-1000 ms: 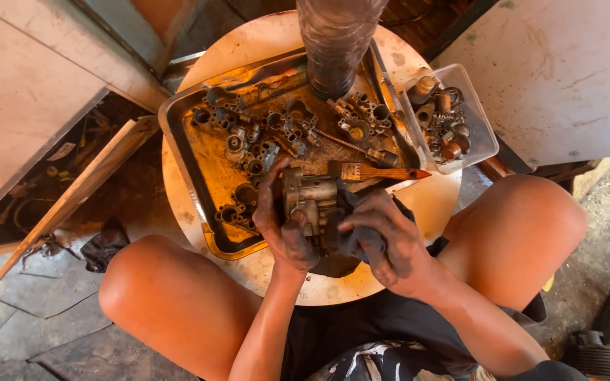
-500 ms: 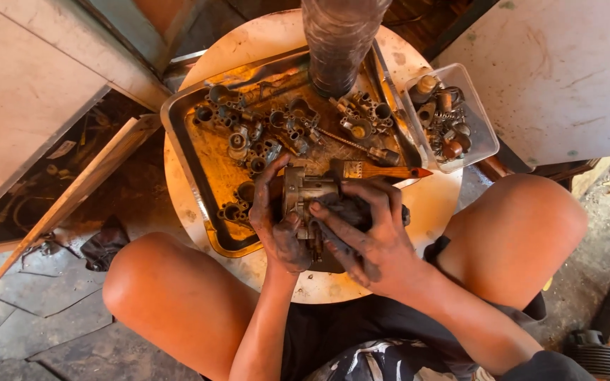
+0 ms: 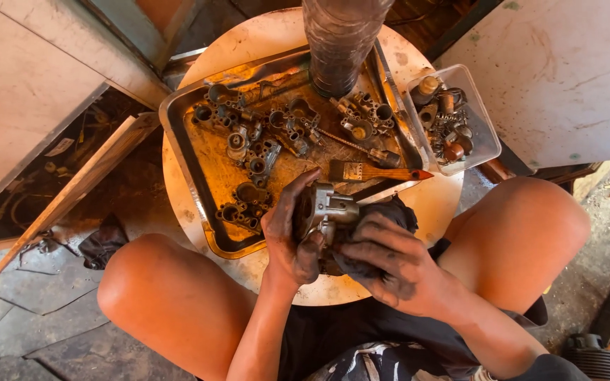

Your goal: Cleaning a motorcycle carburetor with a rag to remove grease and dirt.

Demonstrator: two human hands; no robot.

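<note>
My left hand point(image 3: 289, 240), black with grease, grips a grey metal carburetor body point(image 3: 326, 210) over the near edge of a round table point(image 3: 432, 204). My right hand point(image 3: 386, 257) presses a dark rag point(image 3: 390, 212) against the same part from the right. Both hands hold it just above the near corner of a shallow metal tray point(image 3: 178, 134).
The tray holds several greasy carburetor parts point(image 3: 255, 152) and a wooden-handled brush point(image 3: 383, 172). A clear plastic bottle point(image 3: 340, 42) stands at its far edge. A clear tub of small fittings point(image 3: 450, 120) sits to the right. My bare knees flank the table; boards lie left.
The carburetor body has turned in my hands, and my right hand with the rag has slid lower and to the right of it.
</note>
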